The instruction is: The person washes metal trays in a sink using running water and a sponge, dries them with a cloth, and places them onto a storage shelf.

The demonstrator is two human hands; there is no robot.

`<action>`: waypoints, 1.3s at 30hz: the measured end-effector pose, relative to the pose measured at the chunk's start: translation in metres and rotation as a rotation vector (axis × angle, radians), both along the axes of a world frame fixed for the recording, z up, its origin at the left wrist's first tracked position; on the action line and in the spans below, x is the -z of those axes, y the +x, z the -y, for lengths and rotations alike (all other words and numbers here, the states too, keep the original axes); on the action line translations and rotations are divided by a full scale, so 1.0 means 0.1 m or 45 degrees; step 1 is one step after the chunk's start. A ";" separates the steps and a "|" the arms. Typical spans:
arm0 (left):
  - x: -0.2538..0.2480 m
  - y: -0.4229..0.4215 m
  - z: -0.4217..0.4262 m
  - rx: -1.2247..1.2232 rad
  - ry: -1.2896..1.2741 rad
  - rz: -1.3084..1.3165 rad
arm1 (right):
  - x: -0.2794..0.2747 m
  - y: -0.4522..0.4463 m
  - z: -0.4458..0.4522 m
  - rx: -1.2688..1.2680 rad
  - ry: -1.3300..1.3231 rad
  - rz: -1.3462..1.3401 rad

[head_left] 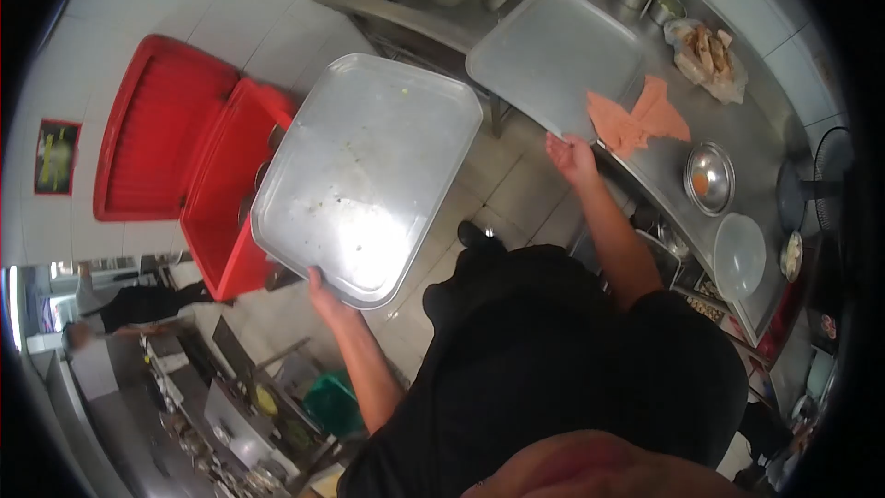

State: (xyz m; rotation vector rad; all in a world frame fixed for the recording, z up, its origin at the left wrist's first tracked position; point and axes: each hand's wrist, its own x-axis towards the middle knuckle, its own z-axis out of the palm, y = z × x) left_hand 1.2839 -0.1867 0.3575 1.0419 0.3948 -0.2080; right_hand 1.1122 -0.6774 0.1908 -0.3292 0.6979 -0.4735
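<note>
A large metal tray (pixel 355 152) with rounded corners and a few food specks is held up off the counter, tilted. My left hand (pixel 329 297) grips its lower rim, thumb on the upper face and the other fingers hidden underneath. A second metal tray (pixel 558 55) rests on the steel counter, its front edge by the counter's edge. My right hand (pixel 573 159) is closed at that tray's near rim, fingers partly hidden. Right beside it, a crumpled orange cloth (pixel 636 118) lies on the counter, touching the tray's corner.
On the left stands an open red bin (pixel 217 221) with a raised lid. The steel counter (pixel 687 143) carries several small metal containers, a plastic bag (pixel 705 60) of food, a metal bowl (pixel 709 178) and a pale bowl (pixel 740 256). Another person (pixel 138 304) is far left.
</note>
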 end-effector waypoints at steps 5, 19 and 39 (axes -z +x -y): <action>-0.06 1.18 0.46 0.102 -0.162 -0.011 | -0.20 0.29 0.18 0.004 0.050 -0.023; -0.57 3.66 2.13 0.237 -0.046 0.056 | -0.74 2.83 0.97 -0.063 -0.173 -0.030; -0.14 5.90 4.62 0.637 0.337 0.096 | -0.20 5.30 2.04 -0.584 0.061 -0.215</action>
